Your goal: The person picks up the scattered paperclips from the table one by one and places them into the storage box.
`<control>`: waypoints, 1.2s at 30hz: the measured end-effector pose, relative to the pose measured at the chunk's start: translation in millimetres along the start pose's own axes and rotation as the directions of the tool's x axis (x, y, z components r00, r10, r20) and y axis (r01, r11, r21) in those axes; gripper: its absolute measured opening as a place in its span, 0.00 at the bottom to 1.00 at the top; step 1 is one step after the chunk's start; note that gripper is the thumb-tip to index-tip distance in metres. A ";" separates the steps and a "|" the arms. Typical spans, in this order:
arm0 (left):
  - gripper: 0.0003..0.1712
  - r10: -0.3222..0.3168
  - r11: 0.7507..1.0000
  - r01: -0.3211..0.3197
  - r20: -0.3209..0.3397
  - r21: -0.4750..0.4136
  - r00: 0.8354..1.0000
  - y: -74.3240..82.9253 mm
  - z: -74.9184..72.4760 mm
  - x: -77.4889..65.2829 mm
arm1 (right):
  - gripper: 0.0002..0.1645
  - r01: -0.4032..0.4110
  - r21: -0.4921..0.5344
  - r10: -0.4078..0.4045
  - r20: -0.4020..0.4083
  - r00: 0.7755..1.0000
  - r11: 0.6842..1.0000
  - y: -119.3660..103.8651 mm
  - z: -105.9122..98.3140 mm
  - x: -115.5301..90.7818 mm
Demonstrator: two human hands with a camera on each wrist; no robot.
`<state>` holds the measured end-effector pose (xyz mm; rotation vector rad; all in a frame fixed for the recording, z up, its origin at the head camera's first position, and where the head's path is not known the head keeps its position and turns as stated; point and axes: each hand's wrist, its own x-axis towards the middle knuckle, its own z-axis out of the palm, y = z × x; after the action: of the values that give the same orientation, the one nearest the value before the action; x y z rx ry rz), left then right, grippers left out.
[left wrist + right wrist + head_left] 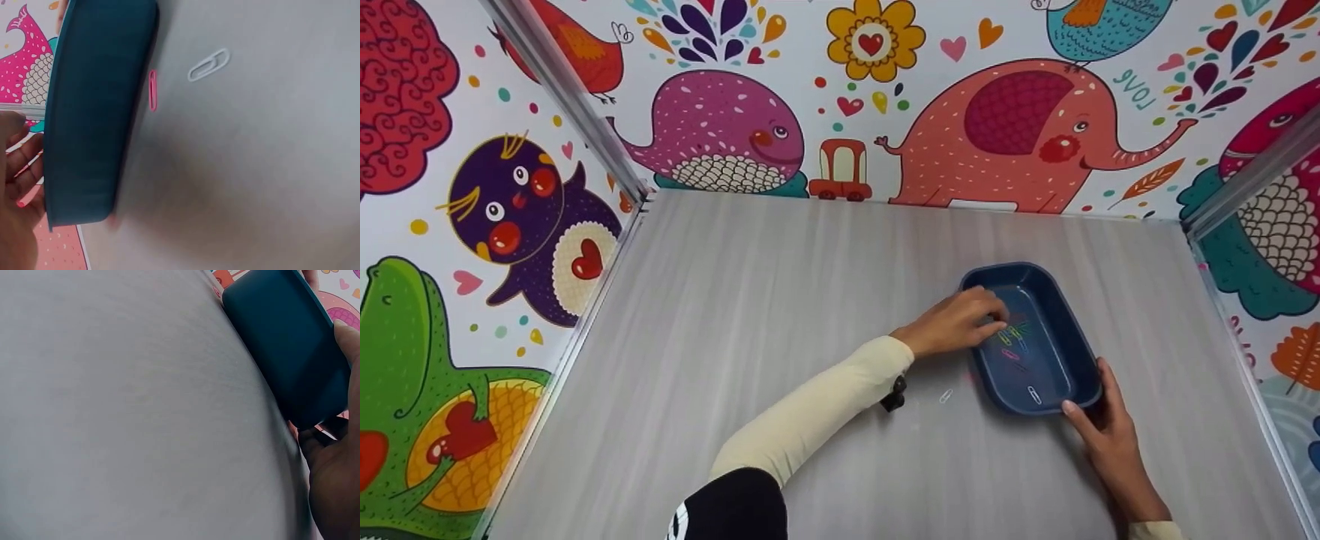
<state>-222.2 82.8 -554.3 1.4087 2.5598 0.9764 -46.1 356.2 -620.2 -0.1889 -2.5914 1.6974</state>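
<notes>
A dark blue plastic basin stands on the table, with several coloured paper clips inside, among them a pink one and a white one. Over the basin's left side is my left hand, fingers bent; in the left wrist view a small pink piece, apparently a paper clip, shows between its fingertips. My right hand grips the near right corner of the basin, thumb at the rim and fingers around the outside. Beside the basin, a white paper clip and a pink paper clip lie on the table.
The grey wood-grain table extends left and in front of the basin. Panels printed with cartoon animals enclose it at the back and both sides, with metal strips at the corners.
</notes>
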 end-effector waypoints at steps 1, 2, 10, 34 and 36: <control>0.13 0.012 1.000 -0.012 -0.015 0.003 1.000 0.5 -0.1 -2.4 | 0.58 0.000 0.003 0.000 -0.001 1.000 1.000 -0.3 0.0 -0.2; 0.13 0.023 1.000 -0.022 -0.031 0.006 0.999 1.1 -0.3 -4.5 | 0.57 -0.001 0.003 0.001 -0.002 1.000 1.000 -0.5 -0.1 -0.5; 0.11 0.042 0.997 -0.050 -0.120 -0.067 0.992 8.5 -2.6 -16.9 | 0.57 -0.003 0.006 0.003 0.001 1.000 1.000 2.2 0.3 -2.4; 0.07 0.065 0.978 -0.099 -0.185 -0.184 0.981 -10.1 7.5 -64.4 | 0.57 0.019 0.000 -0.019 -0.004 1.000 1.000 -1.4 -0.9 -1.7; 0.07 0.060 0.977 -0.094 -0.176 -0.193 0.983 -11.7 11.4 -66.8 | 0.57 0.021 0.005 -0.021 -0.007 1.000 1.000 -1.1 -0.5 -2.0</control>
<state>-188.2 32.0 -585.8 1.4356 2.4465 1.3805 -44.2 356.0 -619.0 -0.1656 -2.5746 1.6937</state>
